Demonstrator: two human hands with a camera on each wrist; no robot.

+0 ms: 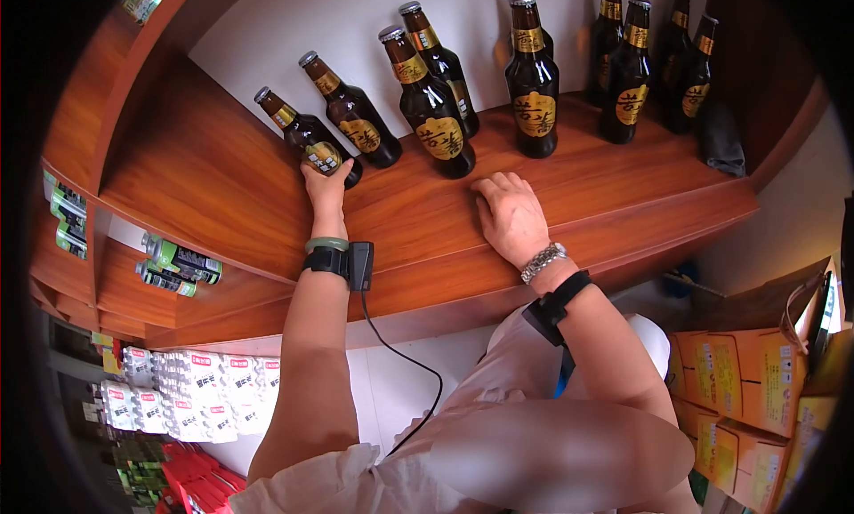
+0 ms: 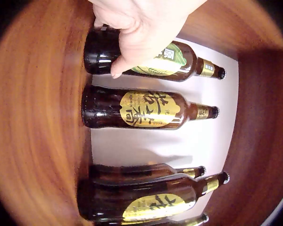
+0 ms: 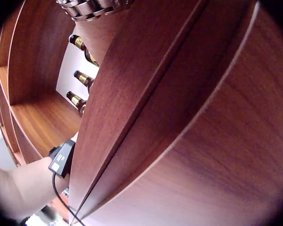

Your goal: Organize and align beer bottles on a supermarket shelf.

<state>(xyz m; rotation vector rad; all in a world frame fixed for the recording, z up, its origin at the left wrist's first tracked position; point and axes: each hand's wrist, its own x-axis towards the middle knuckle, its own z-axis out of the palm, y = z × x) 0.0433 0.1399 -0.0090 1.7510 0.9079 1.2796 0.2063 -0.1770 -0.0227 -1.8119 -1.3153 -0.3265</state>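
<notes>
My left hand grips the leftmost dark beer bottle low on its body, thumb across the front. In the left wrist view this capped bottle has a green and gold label, partly hidden by the hand. It stands on a brown wooden shelf. Right beside it is another beer bottle with a gold label, a narrow gap between them. My right hand rests near the shelf's front, fingers loosely bent, holding nothing. The right wrist view shows mostly the wooden shelf edge; that hand's fingers are hidden there.
Several more beer bottles stand along the white back wall. A dark crumpled object lies at the shelf's right end. Lower left compartments hold green cans. White bottle packs and orange cartons stand below. A black cable hangs from my left wrist.
</notes>
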